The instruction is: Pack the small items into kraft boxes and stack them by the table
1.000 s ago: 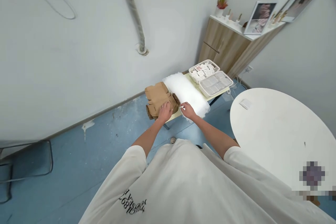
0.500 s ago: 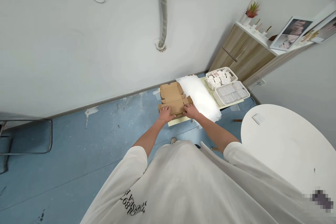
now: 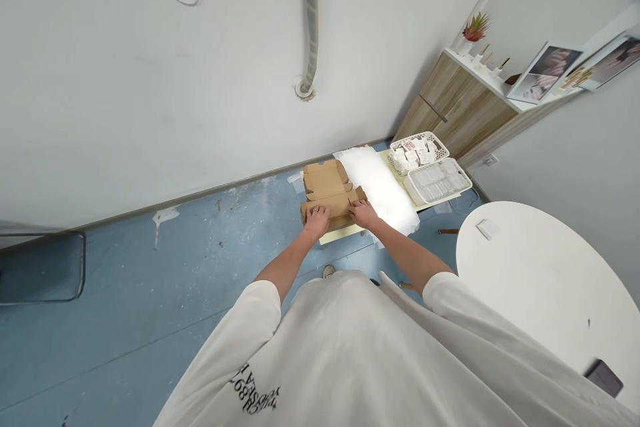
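A partly folded brown cardboard box (image 3: 327, 180) lies at the left end of a low pale yellow table (image 3: 341, 234). Its lid panel is laid back toward the wall, and the near panels stand partly raised. At the box's near left corner, my left hand (image 3: 317, 220) has its fingers bent over the near panel. My right hand (image 3: 364, 213) grips the near right corner beside a side flap, with the thumb side hidden. Touching the box's right side is a stack of white translucent sheets (image 3: 380, 187).
Two white baskets stand at the table's right end: one (image 3: 420, 152) with small white packets, the other (image 3: 437, 180) with clear plastic pieces. A round white table (image 3: 540, 267) with a phone (image 3: 604, 377) is at right. A wooden cabinet (image 3: 460, 93) stands behind; a metal-framed chair (image 3: 83, 267) is left.
Both hands stay at the box's near edge. My left hand has shifted slightly up and right along the near panel, its fingers more bent. The view has tilted a little.
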Demonstrator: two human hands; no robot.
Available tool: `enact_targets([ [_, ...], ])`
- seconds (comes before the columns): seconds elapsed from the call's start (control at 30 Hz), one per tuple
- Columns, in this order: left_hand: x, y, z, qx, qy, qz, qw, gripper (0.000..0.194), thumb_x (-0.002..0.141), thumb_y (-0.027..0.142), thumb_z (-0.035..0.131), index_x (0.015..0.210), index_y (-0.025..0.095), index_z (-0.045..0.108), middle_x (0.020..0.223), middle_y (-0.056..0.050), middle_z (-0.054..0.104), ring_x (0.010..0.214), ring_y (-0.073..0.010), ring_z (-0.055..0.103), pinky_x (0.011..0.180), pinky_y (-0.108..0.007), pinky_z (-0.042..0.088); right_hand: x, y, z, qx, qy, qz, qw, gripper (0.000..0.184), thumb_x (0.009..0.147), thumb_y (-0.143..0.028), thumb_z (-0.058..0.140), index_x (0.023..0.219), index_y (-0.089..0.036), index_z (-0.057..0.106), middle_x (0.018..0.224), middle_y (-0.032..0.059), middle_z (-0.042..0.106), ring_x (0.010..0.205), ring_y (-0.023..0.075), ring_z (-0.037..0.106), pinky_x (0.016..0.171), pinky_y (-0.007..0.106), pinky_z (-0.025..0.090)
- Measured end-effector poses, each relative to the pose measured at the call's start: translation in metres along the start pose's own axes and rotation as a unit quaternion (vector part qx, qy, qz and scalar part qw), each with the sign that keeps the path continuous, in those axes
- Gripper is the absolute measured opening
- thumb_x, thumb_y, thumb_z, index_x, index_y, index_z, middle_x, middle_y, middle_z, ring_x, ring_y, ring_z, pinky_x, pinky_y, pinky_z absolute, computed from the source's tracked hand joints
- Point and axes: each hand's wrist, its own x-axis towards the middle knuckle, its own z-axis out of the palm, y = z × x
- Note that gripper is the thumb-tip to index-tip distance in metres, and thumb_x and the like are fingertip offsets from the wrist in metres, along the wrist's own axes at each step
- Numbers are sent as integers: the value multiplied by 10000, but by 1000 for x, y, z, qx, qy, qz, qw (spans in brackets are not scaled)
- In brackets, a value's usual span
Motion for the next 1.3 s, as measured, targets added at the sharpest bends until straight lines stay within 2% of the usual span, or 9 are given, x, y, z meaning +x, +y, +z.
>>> enact_targets([
  [0.13, -4, 4, -11, 21, 0, 30, 999, 294, 914, 114, 480, 1177, 204, 578, 1231, -170, 617, 1277, -331, 508, 1109, -614, 312, -1, 1, -6, -2, 21, -9, 1000, 289, 916, -229, 565, 1146, -232, 740, 1225, 141, 662, 1183, 330, 540, 1020, 472, 373],
  [0.3, -6, 1, -36, 71, 52, 66, 994, 297, 889, 96, 506, 1165, 194, 561, 1175, -156, 649, 1203, -309, 571, 1169, -602, 228, 1, 2, -23, -47, 50, -69, 995, 328, 952, -234, 511, 1209, -204, 713, 1162, 146, 678, 1156, 326, 538, 1021, 468, 349],
  [0.43, -4, -6, -57, 109, 88, 94, 986, 383, 848, 55, 520, 1213, 173, 539, 1155, -161, 677, 1208, -291, 594, 1214, -551, 173, 6, -2, -39, -58, 75, -76, 993, 346, 963, -192, 463, 1207, -208, 707, 1130, 145, 693, 1104, 309, 552, 1001, 445, 344],
  [0.6, -5, -9, -76, 78, 128, 94, 984, 550, 837, 25, 478, 1372, 151, 478, 1400, -205, 580, 1328, -285, 541, 1212, -506, 217, 12, -4, -63, -29, 120, -59, 991, 410, 939, -151, 473, 1303, -215, 651, 1166, 144, 696, 1115, 315, 551, 1026, 441, 311],
  [0.8, -2, 5, -79, 19, 153, 100, 983, 696, 869, 43, 408, 1549, 169, 329, 1576, -172, 416, 1462, -265, 399, 1215, -479, 247, 9, 5, -101, -22, 180, -70, 981, 521, 947, -127, 420, 1445, -225, 539, 1322, 143, 633, 1257, 330, 470, 1094, 467, 250],
  [0.93, 15, 28, -81, 16, 172, 114, 978, 683, 895, 60, 378, 1564, 176, 309, 1575, -158, 421, 1455, -266, 404, 1215, -486, 239, -10, 24, -120, -22, 209, -48, 976, 527, 961, -125, 385, 1457, -237, 521, 1363, 125, 603, 1292, 321, 433, 1114, 469, 239],
  [1.07, 43, 64, -91, 18, 173, 160, 972, 609, 912, 75, 375, 1511, 183, 397, 1506, -162, 491, 1379, -296, 462, 1166, -489, 293, -46, 54, -132, -15, 237, -2, 971, 515, 976, -133, 371, 1456, -250, 516, 1368, 117, 593, 1297, 314, 427, 1119, 472, 244],
  [1.17, 67, 104, -99, 25, 163, 193, 967, 532, 892, 80, 426, 1403, 198, 514, 1358, -180, 571, 1298, -348, 487, 1089, -531, 339, -84, 82, -141, -12, 257, 44, 965, 504, 993, -138, 348, 1456, -251, 514, 1396, 115, 576, 1312, 314, 417, 1119, 482, 246],
  [1.3, 94, 174, -100, 42, 158, 251, 954, 461, 872, 63, 442, 1279, 218, 594, 1190, -185, 596, 1185, -365, 516, 996, -559, 357, -148, 123, -145, -18, 283, 116, 952, 489, 1011, -171, 339, 1463, -258, 504, 1408, 111, 570, 1312, 320, 418, 1117, 491, 249],
])
